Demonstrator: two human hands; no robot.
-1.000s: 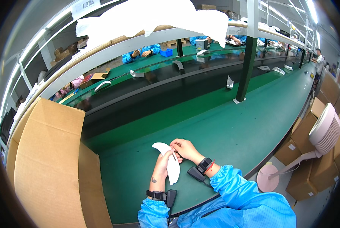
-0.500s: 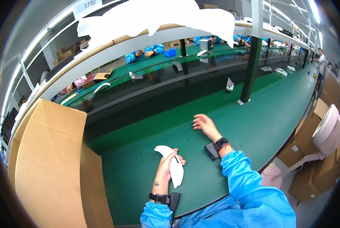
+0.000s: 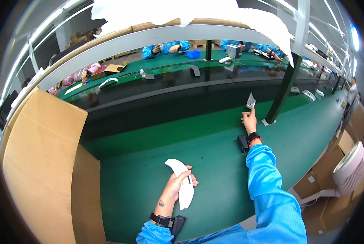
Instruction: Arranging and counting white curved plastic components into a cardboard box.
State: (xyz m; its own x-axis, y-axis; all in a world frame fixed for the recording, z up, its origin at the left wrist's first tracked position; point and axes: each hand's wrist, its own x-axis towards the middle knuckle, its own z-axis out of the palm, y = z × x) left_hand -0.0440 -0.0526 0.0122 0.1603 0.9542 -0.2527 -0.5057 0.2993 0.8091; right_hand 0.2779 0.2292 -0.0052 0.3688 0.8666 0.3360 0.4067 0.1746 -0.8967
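White curved part (image 3: 185,194) is gripped in your left hand (image 3: 174,186), toward the tabletop's (image 3: 218,175) near edge; your right hand (image 3: 249,120), empty, forefinger extended, reaches a second part (image 3: 251,99) by the dark belt (image 3: 165,107), not yet grasped.

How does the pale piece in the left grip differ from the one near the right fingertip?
The held piece is clasped in the left grip; the far piece lies ungrasped near the right index fingertip. The held piece, being nearer, looks larger than the far piece. Both look pale.
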